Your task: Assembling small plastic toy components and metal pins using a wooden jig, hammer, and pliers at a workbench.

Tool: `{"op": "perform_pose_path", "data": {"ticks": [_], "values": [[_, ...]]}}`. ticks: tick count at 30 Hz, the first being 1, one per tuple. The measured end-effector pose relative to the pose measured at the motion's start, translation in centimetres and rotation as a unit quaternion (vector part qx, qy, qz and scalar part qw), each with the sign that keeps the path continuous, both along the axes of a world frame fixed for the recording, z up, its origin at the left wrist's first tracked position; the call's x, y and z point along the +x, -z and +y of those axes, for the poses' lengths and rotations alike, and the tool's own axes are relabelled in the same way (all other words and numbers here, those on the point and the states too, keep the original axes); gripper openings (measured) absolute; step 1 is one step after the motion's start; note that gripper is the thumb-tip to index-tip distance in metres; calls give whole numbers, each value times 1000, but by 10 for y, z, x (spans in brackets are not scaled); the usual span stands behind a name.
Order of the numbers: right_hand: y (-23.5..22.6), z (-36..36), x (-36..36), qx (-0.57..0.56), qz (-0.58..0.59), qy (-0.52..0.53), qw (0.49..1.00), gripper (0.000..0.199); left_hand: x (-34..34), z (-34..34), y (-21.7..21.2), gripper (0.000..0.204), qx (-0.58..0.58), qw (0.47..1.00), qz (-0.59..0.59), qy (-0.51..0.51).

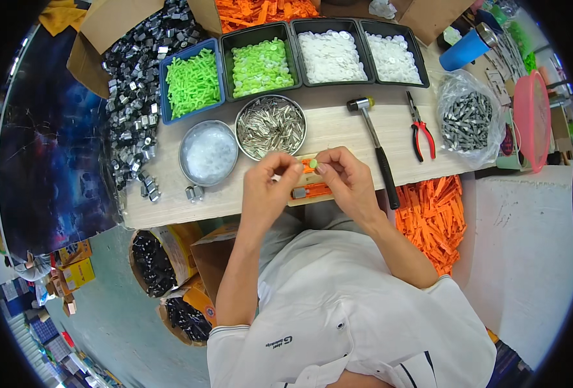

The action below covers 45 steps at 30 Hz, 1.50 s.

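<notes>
Hands meet over the front edge of the bench (338,126) — the left hand (267,187) and the right hand (348,181) both pinch a small green piece (313,163) between thumb and fingertips, so each is closed on it. Just below them lies a small wooden block (312,194) carrying an orange part (317,189). Behind the hands stand a round metal bowl of silver pins (271,126) and a bowl of clear pieces (208,152). A hammer (377,145) lies to the right, red-handled pliers (421,129) beyond it — trays of green and white parts line the back.
</notes>
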State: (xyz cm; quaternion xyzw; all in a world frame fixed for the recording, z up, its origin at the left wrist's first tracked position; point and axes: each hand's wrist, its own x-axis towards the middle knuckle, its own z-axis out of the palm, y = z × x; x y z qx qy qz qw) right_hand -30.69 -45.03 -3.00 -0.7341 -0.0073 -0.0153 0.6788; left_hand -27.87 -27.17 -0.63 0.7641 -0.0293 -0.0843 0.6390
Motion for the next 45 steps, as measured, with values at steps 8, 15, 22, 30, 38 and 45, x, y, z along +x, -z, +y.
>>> {"op": "perform_pose_path", "data": {"ticks": [8,15,22,30,38,45], "values": [[-6,-7,-19,6,19,-33,999,8,-26,-3,1,8,-71,994,42,74],[-12,-13,-24,6,48,-69,996,8,-26,3,-7,8,-21,991,36,125],[-41,-36,-13,-235,-38,-189,953,3,-30,6,-13,6,89,976,-73,184],[-26,-35,-31,20,127,-203,971,10,-43,8,-4,11,91,953,-220,188],[-16,-33,-33,57,142,-216,964,7,-40,10,-5,15,138,932,-260,211],[-26,-25,-18,-161,-54,-211,963,14,-34,5,3,17,213,907,-316,178]]}}
